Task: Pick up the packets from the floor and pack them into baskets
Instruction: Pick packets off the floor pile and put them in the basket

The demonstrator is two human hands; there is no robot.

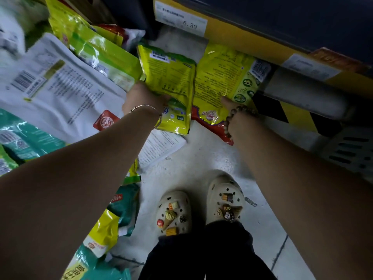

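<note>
My left hand (141, 98) grips the lower left edge of a yellow packet (171, 77) held above the floor. My right hand (232, 110), with a bead bracelet at the wrist, grips the lower edge of a second, wider yellow packet (222, 81) beside it, its thumb on the packet's face. Both packets show their printed backs. A large white packet (66, 91), a yellow-green packet (96, 47) and teal packets (22, 136) lie heaped on the left. No basket is plainly visible.
A yellow shelf edge (232, 39) with a price tag (181, 19) runs across the top right. A grey slotted plastic piece (351, 150) sits at the right. My feet in cream clogs (173, 213) stand on pale floor (191, 164). More packets (105, 233) lie at the lower left.
</note>
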